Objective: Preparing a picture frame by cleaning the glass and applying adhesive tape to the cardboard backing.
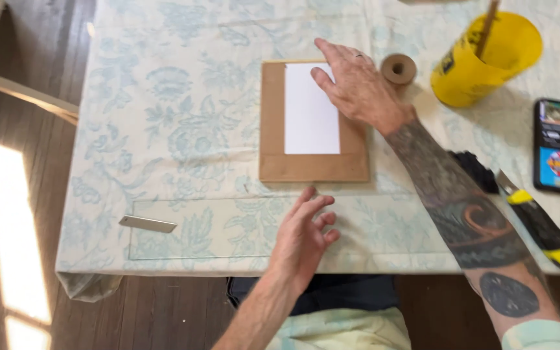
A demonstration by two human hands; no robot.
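A brown cardboard sheet point(273, 123) lies flat on the table with a white paper rectangle point(309, 120) on top of it. My right hand point(354, 84) rests palm down on the upper right part of the paper and cardboard, fingers spread. My left hand point(303, 236) hovers open just below the cardboard's near edge, fingers apart, holding nothing. A clear ruler point(228, 230) with a metal tab point(148, 224) at its left end lies along the table's near edge, under my left hand.
The table wears a pale floral cloth point(163, 129). A small brown tape roll point(398, 68) sits right of my right hand. A yellow cup point(484, 61) holding a wooden stick, a phone point(559, 146), a black object point(474, 170) and a yellow-black utility knife point(539, 223) lie at right.
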